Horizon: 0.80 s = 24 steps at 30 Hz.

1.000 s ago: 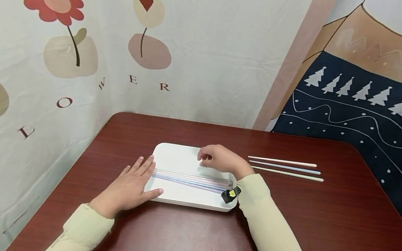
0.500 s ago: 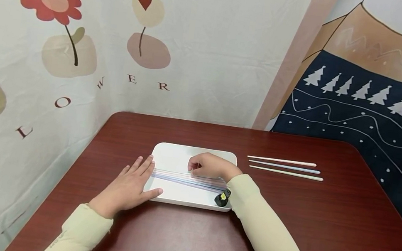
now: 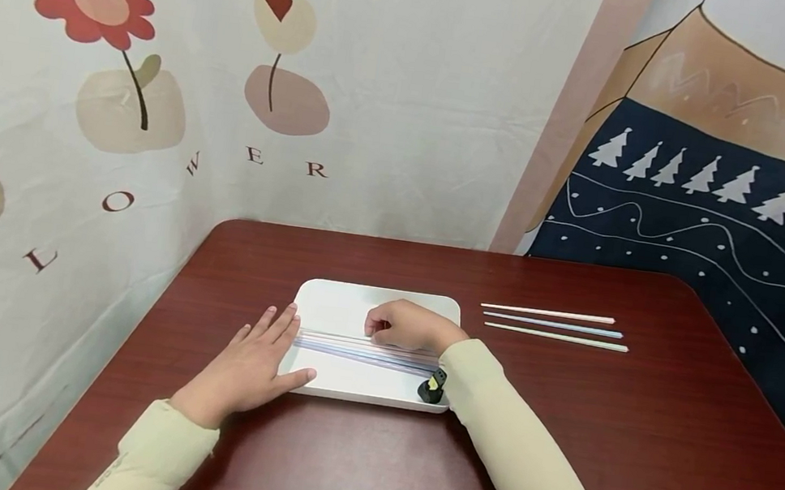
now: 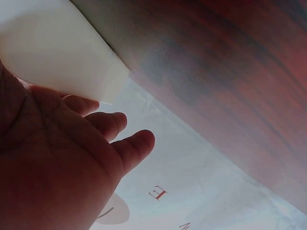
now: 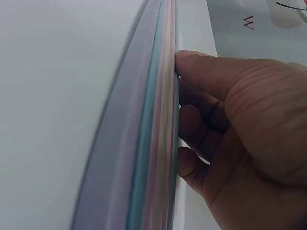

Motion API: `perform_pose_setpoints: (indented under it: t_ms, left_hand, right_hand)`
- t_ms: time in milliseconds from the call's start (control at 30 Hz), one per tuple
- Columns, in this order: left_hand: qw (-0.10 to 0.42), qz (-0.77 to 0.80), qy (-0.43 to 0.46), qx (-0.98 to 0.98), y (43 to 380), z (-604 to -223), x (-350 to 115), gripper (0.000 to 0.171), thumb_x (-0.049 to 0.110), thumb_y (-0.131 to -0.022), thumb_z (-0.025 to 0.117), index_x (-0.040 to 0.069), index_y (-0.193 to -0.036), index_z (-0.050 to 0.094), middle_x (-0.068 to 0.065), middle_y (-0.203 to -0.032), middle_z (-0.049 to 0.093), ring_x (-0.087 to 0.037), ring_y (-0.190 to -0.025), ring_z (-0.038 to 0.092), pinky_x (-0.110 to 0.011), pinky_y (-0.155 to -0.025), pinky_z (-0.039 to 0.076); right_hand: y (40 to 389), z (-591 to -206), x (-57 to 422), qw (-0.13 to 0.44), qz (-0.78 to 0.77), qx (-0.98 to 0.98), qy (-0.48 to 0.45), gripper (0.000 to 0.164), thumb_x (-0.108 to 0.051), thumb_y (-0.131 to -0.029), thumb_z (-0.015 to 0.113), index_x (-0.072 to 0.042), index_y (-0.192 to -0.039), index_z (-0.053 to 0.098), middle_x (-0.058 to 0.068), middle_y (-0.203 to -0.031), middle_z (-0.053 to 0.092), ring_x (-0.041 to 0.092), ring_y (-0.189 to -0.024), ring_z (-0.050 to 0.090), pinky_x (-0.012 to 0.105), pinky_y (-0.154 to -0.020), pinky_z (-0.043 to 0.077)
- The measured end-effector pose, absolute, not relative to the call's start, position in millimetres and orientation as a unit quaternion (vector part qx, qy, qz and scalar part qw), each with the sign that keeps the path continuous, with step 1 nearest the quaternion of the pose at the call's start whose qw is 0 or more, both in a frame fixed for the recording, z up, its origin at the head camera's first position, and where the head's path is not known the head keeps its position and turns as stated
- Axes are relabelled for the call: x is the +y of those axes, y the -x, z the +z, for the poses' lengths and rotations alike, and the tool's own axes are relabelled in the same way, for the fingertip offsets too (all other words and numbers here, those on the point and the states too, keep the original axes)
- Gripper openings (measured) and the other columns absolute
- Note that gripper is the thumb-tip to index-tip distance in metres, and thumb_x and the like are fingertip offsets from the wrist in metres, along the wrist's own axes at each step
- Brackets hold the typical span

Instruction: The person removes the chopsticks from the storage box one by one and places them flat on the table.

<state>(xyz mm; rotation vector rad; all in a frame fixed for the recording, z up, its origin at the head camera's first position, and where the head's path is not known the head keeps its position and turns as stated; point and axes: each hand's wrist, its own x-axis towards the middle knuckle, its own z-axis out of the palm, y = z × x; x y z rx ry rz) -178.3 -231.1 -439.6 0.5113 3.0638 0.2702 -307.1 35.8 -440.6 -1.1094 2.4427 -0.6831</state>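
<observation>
A white rectangular tray (image 3: 361,384) holds a row of several pastel chopsticks (image 3: 343,348) lying lengthwise across its middle. My left hand (image 3: 245,366) rests with fingers spread at the tray's left edge, the thumb over the near left corner. In the left wrist view its fingers (image 4: 136,148) lie along the tray's side. My right hand (image 3: 415,328) is over the tray, fingers curled, pinching the outermost chopstick on the far side of the row. The right wrist view shows the thumb (image 5: 196,64) against that pale green chopstick (image 5: 176,115); the hand hides the row's right part in the head view.
Three more chopsticks lie side by side on the dark red table (image 3: 350,469) right of the tray: pink (image 3: 549,313), blue (image 3: 552,325) and green (image 3: 557,338). A black wrist device (image 3: 430,387) hangs at the right cuff. Patterned cloths (image 3: 410,100) stand behind the table.
My right hand has come down and slightly left and nearer, from above the tray's far half to the far side of the chopstick row, taking hold there. The left hand stays in place.
</observation>
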Motion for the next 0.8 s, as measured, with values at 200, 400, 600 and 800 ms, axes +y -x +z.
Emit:
perform_pose_setpoints:
  t_ms: [200, 400, 600, 800]
  left_hand:
    - [0.012, 0.092, -0.165, 0.982, 177.7, -440.9, -231.2, 0.096, 0.071, -0.094, 0.043, -0.003, -0.153, 0.031, -0.016, -0.164, 0.016, -0.043, -0.148, 0.015, -0.066, -0.111, 0.022]
    - [0.011, 0.089, -0.165, 0.982, 177.7, -441.1, -231.2, 0.098, 0.073, -0.093, 0.041, -0.003, -0.153, 0.031, -0.016, -0.164, 0.017, -0.044, -0.148, 0.015, -0.066, -0.11, 0.023]
    - [0.011, 0.088, -0.165, 0.982, 177.9, -440.5, -230.8, 0.098, 0.073, -0.093, 0.04, -0.003, -0.153, 0.031, -0.016, -0.164, 0.017, -0.044, -0.148, 0.015, -0.066, -0.111, 0.022]
    - [0.009, 0.085, -0.166, 0.982, 178.3, -440.5, -230.8, 0.097, 0.072, -0.094, 0.042, -0.004, -0.153, 0.031, -0.016, -0.164, 0.017, -0.044, -0.148, 0.015, -0.066, -0.11, 0.023]
  right_hand:
    - [306.6, -441.4, 35.0, 0.174, -0.241, 0.874, 0.385, 0.015, -0.007, -0.095, 0.064, -0.021, -0.087, 0.065, -0.008, -0.074, 0.055, 0.007, -0.072, 0.051, 0.024, -0.07, 0.043]
    - [306.0, -441.1, 34.1, 0.168, -0.235, 0.876, 0.386, 0.013, -0.008, -0.094, 0.065, -0.019, -0.088, 0.065, -0.008, -0.072, 0.052, 0.006, -0.071, 0.049, 0.023, -0.069, 0.043]
    - [306.0, -441.6, 33.2, 0.16, -0.222, 0.88, 0.387, 0.014, -0.009, -0.094, 0.066, -0.021, -0.087, 0.064, -0.008, -0.072, 0.052, 0.006, -0.071, 0.049, 0.024, -0.069, 0.043]
    - [305.8, -440.8, 34.5, 0.159, -0.231, 0.881, 0.382, 0.015, -0.008, -0.094, 0.063, -0.021, -0.087, 0.065, -0.006, -0.07, 0.05, 0.007, -0.069, 0.048, 0.025, -0.068, 0.042]
